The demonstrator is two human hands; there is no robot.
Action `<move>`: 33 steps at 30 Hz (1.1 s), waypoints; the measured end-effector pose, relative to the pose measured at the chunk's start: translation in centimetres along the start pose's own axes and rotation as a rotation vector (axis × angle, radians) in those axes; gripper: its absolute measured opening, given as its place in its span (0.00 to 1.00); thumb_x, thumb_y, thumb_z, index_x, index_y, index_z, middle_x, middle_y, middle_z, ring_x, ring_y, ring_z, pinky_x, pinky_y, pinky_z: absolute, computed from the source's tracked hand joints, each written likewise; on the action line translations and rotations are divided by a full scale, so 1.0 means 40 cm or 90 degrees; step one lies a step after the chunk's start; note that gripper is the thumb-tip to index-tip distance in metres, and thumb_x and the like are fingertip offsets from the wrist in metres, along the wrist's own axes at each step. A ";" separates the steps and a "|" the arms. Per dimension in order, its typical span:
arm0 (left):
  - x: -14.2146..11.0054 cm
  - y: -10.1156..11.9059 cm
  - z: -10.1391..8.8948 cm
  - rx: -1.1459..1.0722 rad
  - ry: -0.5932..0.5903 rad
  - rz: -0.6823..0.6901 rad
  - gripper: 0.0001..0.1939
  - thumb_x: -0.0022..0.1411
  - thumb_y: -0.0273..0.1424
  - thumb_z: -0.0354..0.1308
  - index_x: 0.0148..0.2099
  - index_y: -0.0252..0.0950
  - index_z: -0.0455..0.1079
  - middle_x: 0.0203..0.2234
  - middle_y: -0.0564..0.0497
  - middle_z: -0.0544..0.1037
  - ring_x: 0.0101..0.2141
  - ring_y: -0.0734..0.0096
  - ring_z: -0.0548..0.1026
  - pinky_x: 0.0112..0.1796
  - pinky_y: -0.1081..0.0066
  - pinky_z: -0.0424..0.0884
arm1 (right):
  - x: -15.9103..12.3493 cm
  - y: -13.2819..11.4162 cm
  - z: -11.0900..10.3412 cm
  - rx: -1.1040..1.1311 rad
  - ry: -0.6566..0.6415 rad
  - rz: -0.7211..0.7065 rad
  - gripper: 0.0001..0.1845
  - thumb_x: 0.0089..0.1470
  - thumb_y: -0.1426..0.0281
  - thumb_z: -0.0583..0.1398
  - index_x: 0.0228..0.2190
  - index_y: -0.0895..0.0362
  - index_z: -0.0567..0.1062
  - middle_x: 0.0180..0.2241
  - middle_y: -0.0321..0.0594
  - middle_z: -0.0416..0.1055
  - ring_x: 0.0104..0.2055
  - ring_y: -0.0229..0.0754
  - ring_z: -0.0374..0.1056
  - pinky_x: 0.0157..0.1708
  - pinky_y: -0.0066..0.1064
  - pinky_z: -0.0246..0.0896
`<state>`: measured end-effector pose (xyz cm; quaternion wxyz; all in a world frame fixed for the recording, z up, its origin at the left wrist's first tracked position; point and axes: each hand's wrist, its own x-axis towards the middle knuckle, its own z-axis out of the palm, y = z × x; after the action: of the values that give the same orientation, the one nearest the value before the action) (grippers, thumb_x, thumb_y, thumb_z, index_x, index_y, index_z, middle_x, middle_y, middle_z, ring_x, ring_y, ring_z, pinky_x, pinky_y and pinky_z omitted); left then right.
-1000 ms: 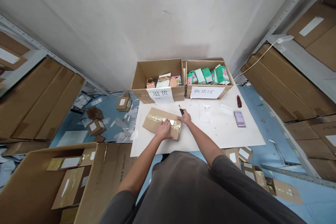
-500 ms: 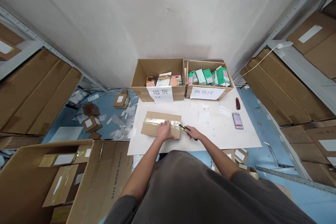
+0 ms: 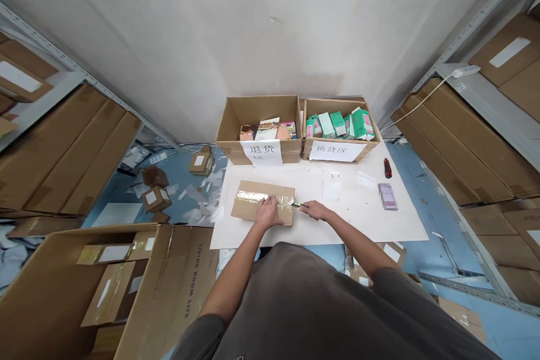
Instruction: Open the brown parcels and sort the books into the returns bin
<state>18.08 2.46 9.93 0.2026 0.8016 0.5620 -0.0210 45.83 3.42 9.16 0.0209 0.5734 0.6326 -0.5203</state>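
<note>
A closed cardboard box [image 3: 247, 207] lies on the white table, with shiny clear tape running along its top. My left hand [image 3: 267, 212] rests on the box's top near its right half, fingers spread and thumb toward the near edge. My right hand [image 3: 313, 210] is closed round a black and yellow utility knife [image 3: 302, 205]. The knife's tip meets the taped right end of the box; whether the blade is in the tape is too small to tell.
Behind stand two open labelled cartons, a left one [image 3: 228, 149] with mixed packets and a right one [image 3: 371, 149] with green boxes. A red and black cutter [image 3: 387, 168] lies at the table's right. A large carton [image 3: 198, 270] holding parcels stands left. Shelves flank both sides.
The knife in my right hand has swung to a flatter angle at the box's right end. My left hand stays on the box. The whole view has shifted slightly.
</note>
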 end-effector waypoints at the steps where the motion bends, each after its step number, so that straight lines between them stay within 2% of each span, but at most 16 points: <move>1: -0.002 -0.002 0.003 -0.002 0.005 0.003 0.65 0.36 0.52 0.76 0.70 0.35 0.52 0.67 0.31 0.66 0.70 0.43 0.58 0.68 0.52 0.46 | -0.001 0.005 0.005 0.033 -0.008 0.001 0.24 0.63 0.47 0.58 0.31 0.54 0.73 0.18 0.30 0.65 0.16 0.36 0.62 0.21 0.26 0.54; 5: -0.008 -0.004 0.003 -0.006 0.010 0.006 0.62 0.34 0.52 0.76 0.68 0.37 0.56 0.68 0.31 0.64 0.69 0.42 0.58 0.68 0.51 0.46 | 0.000 0.018 0.021 0.136 -0.036 0.005 0.25 0.62 0.46 0.59 0.28 0.54 0.68 0.16 0.28 0.63 0.14 0.34 0.57 0.17 0.25 0.52; 10: -0.008 -0.001 -0.013 -0.003 -0.007 0.010 0.58 0.34 0.52 0.77 0.64 0.37 0.60 0.68 0.32 0.63 0.69 0.44 0.58 0.69 0.52 0.46 | 0.006 0.032 0.039 0.197 -0.062 0.015 0.25 0.60 0.45 0.60 0.28 0.53 0.66 0.15 0.27 0.61 0.13 0.33 0.55 0.15 0.25 0.51; 14: -0.002 0.008 -0.028 0.022 -0.034 0.010 0.56 0.35 0.53 0.77 0.63 0.37 0.62 0.69 0.32 0.62 0.70 0.43 0.57 0.68 0.50 0.45 | 0.002 0.049 0.046 0.217 -0.043 0.004 0.25 0.60 0.45 0.60 0.28 0.53 0.65 0.15 0.26 0.61 0.13 0.34 0.55 0.16 0.25 0.51; 17: 0.005 0.018 -0.038 0.047 -0.056 0.008 0.54 0.35 0.52 0.77 0.61 0.38 0.63 0.69 0.31 0.62 0.69 0.41 0.58 0.68 0.48 0.47 | 0.001 0.044 0.021 0.165 0.004 -0.014 0.25 0.61 0.45 0.59 0.26 0.53 0.66 0.14 0.27 0.61 0.13 0.34 0.57 0.18 0.26 0.53; 20: 0.007 0.022 -0.040 0.057 -0.057 0.011 0.53 0.35 0.52 0.77 0.61 0.39 0.63 0.68 0.32 0.63 0.69 0.40 0.58 0.67 0.48 0.49 | 0.013 0.007 -0.019 0.082 0.012 -0.030 0.26 0.60 0.45 0.60 0.25 0.54 0.69 0.14 0.29 0.63 0.15 0.36 0.61 0.22 0.26 0.54; 24: -0.003 0.014 -0.027 0.052 -0.029 0.020 0.55 0.36 0.53 0.77 0.63 0.38 0.62 0.68 0.31 0.62 0.69 0.41 0.58 0.67 0.49 0.49 | 0.050 -0.067 -0.062 -0.041 -0.052 -0.035 0.23 0.56 0.49 0.65 0.22 0.54 0.73 0.14 0.32 0.65 0.18 0.39 0.66 0.27 0.29 0.56; 27: -0.008 0.006 -0.016 0.041 -0.017 0.026 0.55 0.37 0.53 0.76 0.64 0.39 0.61 0.69 0.32 0.62 0.69 0.41 0.58 0.67 0.48 0.48 | 0.074 -0.100 -0.088 -0.086 -0.095 0.001 0.18 0.50 0.54 0.69 0.23 0.54 0.74 0.15 0.32 0.67 0.19 0.40 0.66 0.26 0.30 0.57; 30: -0.009 0.002 -0.011 0.030 -0.019 0.023 0.58 0.36 0.53 0.77 0.65 0.39 0.60 0.69 0.32 0.62 0.69 0.40 0.58 0.67 0.47 0.47 | 0.076 -0.100 -0.112 -0.057 -0.140 0.033 0.18 0.43 0.57 0.73 0.23 0.54 0.75 0.16 0.32 0.67 0.17 0.38 0.63 0.23 0.30 0.57; 33: -0.007 0.002 -0.012 0.023 -0.026 0.018 0.61 0.35 0.53 0.77 0.68 0.37 0.57 0.68 0.31 0.63 0.70 0.42 0.57 0.68 0.49 0.46 | 0.060 -0.081 -0.117 -0.011 -0.200 0.022 0.19 0.47 0.55 0.71 0.23 0.55 0.73 0.15 0.31 0.65 0.14 0.35 0.57 0.19 0.28 0.54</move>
<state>17.96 2.36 10.49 0.2001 0.8124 0.5459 -0.0445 45.27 8.94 11.87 0.1334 0.4955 0.6158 -0.5980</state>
